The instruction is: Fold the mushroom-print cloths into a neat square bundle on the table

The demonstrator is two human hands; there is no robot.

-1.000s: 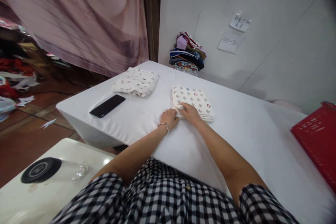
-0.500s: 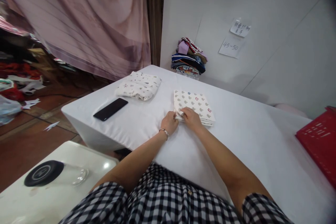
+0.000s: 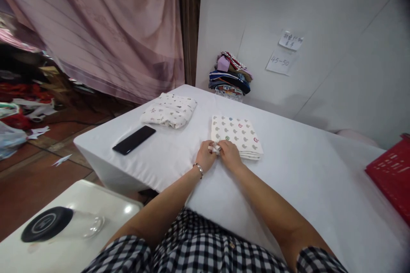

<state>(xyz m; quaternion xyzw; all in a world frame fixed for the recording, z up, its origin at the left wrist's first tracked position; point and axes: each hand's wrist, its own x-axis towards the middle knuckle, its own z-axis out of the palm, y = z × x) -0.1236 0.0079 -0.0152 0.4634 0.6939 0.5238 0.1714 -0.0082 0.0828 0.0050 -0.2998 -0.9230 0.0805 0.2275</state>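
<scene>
A white cloth (image 3: 238,133) printed with grey, red, blue and green motifs lies folded into a flat square on the white-covered table. Its near left corner is pinched up between my two hands. My left hand (image 3: 206,155), with a bracelet at the wrist, has its fingers closed on the bunched edge. Close beside it, my right hand (image 3: 229,156) also grips that corner, fingers bent. Several layers show along the near right edge. Further left lies another white patterned cloth (image 3: 169,110), loosely folded and untouched.
A black phone (image 3: 134,140) lies on the table's left part. Against the wall is a stack of folded clothes (image 3: 229,77). A red basket (image 3: 392,175) stands at the right edge. Lower left, a white stool (image 3: 105,200) holds a clear bottle with a black base (image 3: 48,224).
My right hand has drawn back from the cloth's top to its near left corner, uncovering a green motif. My left hand stays at that corner. The view has tilted slightly upward.
</scene>
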